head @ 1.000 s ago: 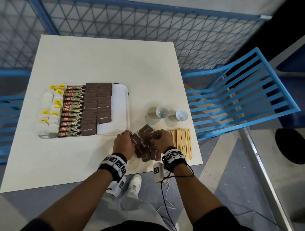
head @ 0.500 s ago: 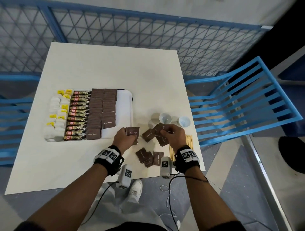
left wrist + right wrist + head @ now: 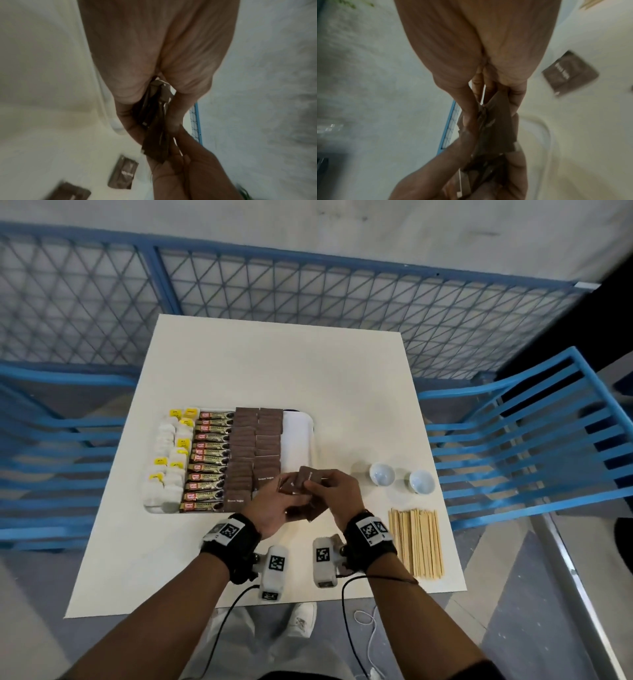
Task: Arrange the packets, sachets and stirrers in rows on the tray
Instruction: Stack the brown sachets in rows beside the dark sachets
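Observation:
The white tray (image 3: 297,436) lies left of centre and holds rows of white tea bags (image 3: 163,467), coffee sticks (image 3: 209,460) and brown sugar sachets (image 3: 255,446); its right strip is bare. Just off the tray's near right corner my two hands meet above the table. My left hand (image 3: 284,498) grips a bunch of brown sachets (image 3: 294,486), seen edge-on in the left wrist view (image 3: 154,142). Against that bunch my right hand (image 3: 325,487) pinches more brown sachets (image 3: 494,128). Loose sachets (image 3: 123,174) lie on the table below. Wooden stirrers (image 3: 416,542) lie in a row at the right.
Two small white cups (image 3: 382,474) (image 3: 422,481) stand right of my hands, beyond the stirrers. Blue slatted chairs (image 3: 534,440) flank the table on both sides, and a blue mesh fence (image 3: 308,302) runs behind it. The table edge (image 3: 239,607) is close to my wrists.
Both hands rose from the loose pile with sachets and came together near the tray's corner. Fewer sachets lie loose on the table.

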{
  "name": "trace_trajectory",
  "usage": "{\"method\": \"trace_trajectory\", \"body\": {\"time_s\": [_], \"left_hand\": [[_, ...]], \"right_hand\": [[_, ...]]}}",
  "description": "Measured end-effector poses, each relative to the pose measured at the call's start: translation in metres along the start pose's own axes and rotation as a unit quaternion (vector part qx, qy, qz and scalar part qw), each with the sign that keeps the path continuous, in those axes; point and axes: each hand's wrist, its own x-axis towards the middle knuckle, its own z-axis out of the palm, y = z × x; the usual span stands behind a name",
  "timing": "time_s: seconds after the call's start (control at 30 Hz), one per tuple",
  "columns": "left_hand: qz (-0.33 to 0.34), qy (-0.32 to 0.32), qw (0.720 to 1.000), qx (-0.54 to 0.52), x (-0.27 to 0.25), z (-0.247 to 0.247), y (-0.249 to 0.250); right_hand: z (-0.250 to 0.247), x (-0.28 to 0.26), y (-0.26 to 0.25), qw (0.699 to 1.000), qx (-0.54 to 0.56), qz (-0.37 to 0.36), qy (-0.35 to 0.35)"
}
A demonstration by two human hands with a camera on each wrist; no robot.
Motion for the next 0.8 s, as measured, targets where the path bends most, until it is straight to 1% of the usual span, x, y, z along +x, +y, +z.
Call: {"method": "trace_trajectory", "body": {"time_s": [0.1, 0.27, 0.37, 0.43, 0.5, 0.57, 0.63, 0.73, 0.8], "left_hand": [[0.016, 0.035, 0.999, -0.007, -0.004, -0.025, 0.010], [-0.017, 0.046, 0.998, -0.036, -0.004, -0.070, 0.034], [-0.037, 0.051, 0.995, -0.075, -0.004, -0.093, 0.049], [-0.050, 0.055, 0.991, -0.109, 0.000, -0.107, 0.055], [-0.058, 0.045, 0.991, -0.116, 0.001, -0.115, 0.061], [-0.057, 0.030, 0.996, -0.058, 0.000, -0.117, 0.065], [-0.027, 0.037, 0.999, 0.030, 0.000, -0.117, 0.063], [0.048, 0.086, 0.990, 0.096, 0.004, -0.121, 0.057], [0.090, 0.104, 0.981, 0.139, 0.006, -0.123, 0.055]], "right_hand": [[0.029, 0.005, -0.006, 1.000, -0.018, -0.011, -0.001], [0.058, 0.021, -0.019, 0.997, -0.062, -0.034, 0.004], [0.068, 0.025, -0.031, 0.994, -0.088, -0.041, -0.044], [0.074, 0.025, -0.035, 0.987, -0.128, -0.043, -0.084], [0.080, 0.025, -0.036, 0.976, -0.177, -0.059, -0.111], [0.087, 0.023, -0.037, 0.962, -0.226, -0.081, -0.130], [0.093, 0.022, -0.038, 0.956, -0.249, -0.088, -0.128], [0.097, 0.024, -0.039, 0.967, -0.221, -0.072, -0.102], [0.097, 0.026, -0.038, 0.975, -0.194, -0.061, -0.085]]}}
